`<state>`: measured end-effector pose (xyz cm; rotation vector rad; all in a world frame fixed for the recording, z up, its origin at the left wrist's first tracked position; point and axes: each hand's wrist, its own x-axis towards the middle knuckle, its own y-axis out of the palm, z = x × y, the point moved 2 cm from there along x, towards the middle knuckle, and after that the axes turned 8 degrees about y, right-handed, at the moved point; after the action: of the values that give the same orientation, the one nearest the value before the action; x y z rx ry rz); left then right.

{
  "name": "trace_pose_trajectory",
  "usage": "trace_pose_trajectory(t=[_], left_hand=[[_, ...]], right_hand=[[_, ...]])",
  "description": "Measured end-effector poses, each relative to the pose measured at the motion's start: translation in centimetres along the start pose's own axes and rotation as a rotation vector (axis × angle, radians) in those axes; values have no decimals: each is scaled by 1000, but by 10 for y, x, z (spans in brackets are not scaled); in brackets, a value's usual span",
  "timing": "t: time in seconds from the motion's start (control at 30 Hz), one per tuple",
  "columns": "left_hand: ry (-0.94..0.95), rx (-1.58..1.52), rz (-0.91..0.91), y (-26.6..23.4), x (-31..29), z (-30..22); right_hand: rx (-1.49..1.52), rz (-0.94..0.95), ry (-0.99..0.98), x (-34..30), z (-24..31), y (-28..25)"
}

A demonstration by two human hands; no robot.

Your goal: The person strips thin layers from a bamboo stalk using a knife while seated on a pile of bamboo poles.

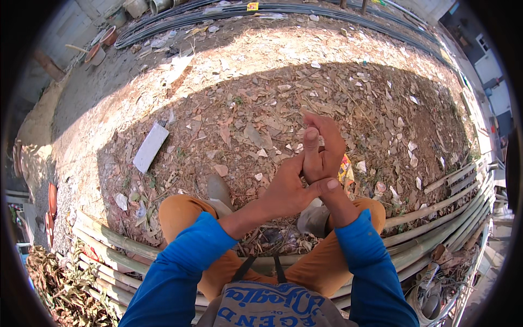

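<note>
My left hand [289,188] reaches across in front of me and is closed around the lower part of my right hand. Its thumb lies over the right wrist; its other fingers are mostly hidden. My right hand [327,144] is raised over the ground with the thumb upright and the fingers bent inward. Whether anything small is inside its curled fingers cannot be made out. Both hands are held above my knees, in front of orange-brown trousers [182,215]. A yellow and red wrapper [344,170] shows on the ground just behind the right wrist.
Dry leaves and pale shards [261,131] cover the ground. A whitish rectangular block [151,147] lies left of my feet. Bamboo poles [430,220] run beneath and beside me. Long dark rods [218,16] lie at the back, near buckets [95,54]. Dried plants [60,278] stand lower left.
</note>
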<state>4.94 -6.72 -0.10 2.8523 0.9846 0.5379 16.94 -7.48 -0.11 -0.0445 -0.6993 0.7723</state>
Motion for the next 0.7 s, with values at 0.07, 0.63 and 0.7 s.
trace_pose_trajectory(t=[0.07, 0.63, 0.7], left_hand=[[-13, 9, 11, -3, -2, 4], [334, 378, -90, 3, -11, -9], [271, 333, -85, 2, -10, -12]], right_hand=[[-30, -34, -26, 0, 0, 1], [52, -7, -193, -1, 12, -5], [40, 8, -156, 0, 13, -5]])
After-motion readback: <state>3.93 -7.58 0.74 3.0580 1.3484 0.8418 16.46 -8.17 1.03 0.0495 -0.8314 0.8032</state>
